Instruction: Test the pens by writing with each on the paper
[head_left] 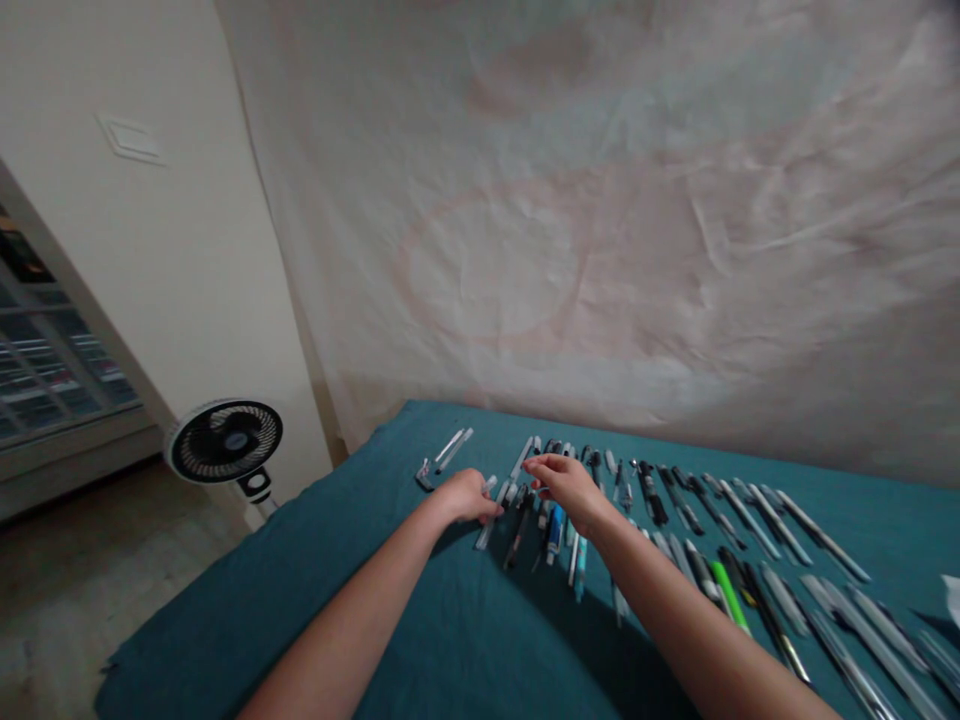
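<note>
My left hand (471, 496) is closed in a pinch low over the left end of the rows of pens. From between its fingers a short pale end of a pen (490, 484) shows, the rest hidden by the hand. Just beside its fingertips lies a clear pen (486, 532). My right hand (568, 484) hovers to the right with thumb and fingertips pressed together; whatever they hold, if anything, is too small to make out. Below it are a blue pen (555, 530) and a light-blue pen (580, 566). Another clear pen (519, 460) lies between the two hands.
Rows of pens continue right along the teal cloth (420, 640), including a green highlighter (729, 594). Two pens (454, 451) and a small dark-and-clear piece (424, 475) lie at the far left. A fan (232, 440) stands beside the table; a draped sheet (637, 250) hangs behind.
</note>
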